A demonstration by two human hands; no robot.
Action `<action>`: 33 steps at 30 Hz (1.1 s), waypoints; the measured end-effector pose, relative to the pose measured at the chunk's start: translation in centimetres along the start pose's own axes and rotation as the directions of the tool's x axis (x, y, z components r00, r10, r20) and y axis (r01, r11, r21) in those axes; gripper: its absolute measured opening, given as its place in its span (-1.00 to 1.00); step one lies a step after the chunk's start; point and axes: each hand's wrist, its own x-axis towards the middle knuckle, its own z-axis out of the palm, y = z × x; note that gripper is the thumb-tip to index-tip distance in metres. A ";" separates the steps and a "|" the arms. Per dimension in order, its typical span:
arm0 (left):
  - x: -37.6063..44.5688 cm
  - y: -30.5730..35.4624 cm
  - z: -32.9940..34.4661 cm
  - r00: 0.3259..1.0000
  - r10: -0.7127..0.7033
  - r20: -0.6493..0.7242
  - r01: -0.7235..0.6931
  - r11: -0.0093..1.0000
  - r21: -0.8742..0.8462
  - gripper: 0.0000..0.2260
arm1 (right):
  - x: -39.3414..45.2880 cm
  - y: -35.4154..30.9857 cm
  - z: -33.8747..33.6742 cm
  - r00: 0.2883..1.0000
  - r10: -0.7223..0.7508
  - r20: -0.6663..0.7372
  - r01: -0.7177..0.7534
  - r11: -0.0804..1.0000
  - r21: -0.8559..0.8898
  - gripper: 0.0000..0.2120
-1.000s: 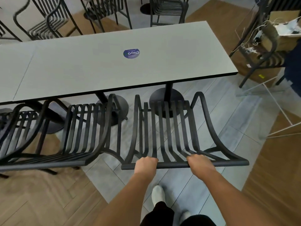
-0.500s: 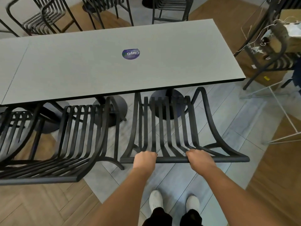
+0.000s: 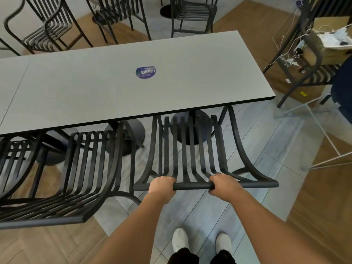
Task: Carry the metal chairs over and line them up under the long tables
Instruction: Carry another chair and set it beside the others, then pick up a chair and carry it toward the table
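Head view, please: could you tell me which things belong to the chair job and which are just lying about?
Job:
black slatted metal chair, gripped by left hand and right hand
long grey table
neighbouring black slatted chair

Lying about:
cardboard box
white wire rack
round purple sticker

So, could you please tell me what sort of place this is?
Probably a café or canteen dining area: long grey tables set end to end, matching black slatted metal chairs along them, and a round sticker on the tabletop.
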 end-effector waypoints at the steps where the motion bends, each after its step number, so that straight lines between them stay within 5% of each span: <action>1: 0.0 0.1 -0.1 0.999 -0.009 0.035 0.011 0.998 -0.058 -0.74 | -0.5 0.5 -0.3 1.000 0.003 0.007 -0.003 0.997 0.082 -0.70; 4: -0.2 0.9 -1.1 0.991 -0.020 0.129 0.060 0.948 -0.313 -0.30 | -2.3 2.5 -1.6 0.999 0.048 0.003 -0.047 0.958 0.284 -0.46; 6: -0.6 2.6 -2.1 0.992 -0.004 0.122 0.052 0.919 -0.390 -0.18 | -3.4 4.3 -2.7 0.995 0.094 -0.040 -0.074 0.933 0.353 -0.38; 14: 1.8 14.4 -6.6 0.999 0.003 -0.037 -0.018 0.918 -0.397 -0.52 | -4.0 15.2 -8.3 0.969 0.164 -0.185 -0.100 0.945 0.312 -0.70; 25: 7.3 33.2 -9.5 0.976 -0.159 -0.150 0.052 0.836 -0.547 -0.70 | -3.6 34.9 -17.7 0.979 0.088 -0.186 -0.059 0.986 0.156 -0.68; 33: 13.0 38.8 -13.2 0.972 -0.178 -0.156 0.070 0.847 -0.526 -0.67 | 0.3 42.9 -23.9 0.969 0.100 -0.226 -0.058 0.981 0.184 -0.69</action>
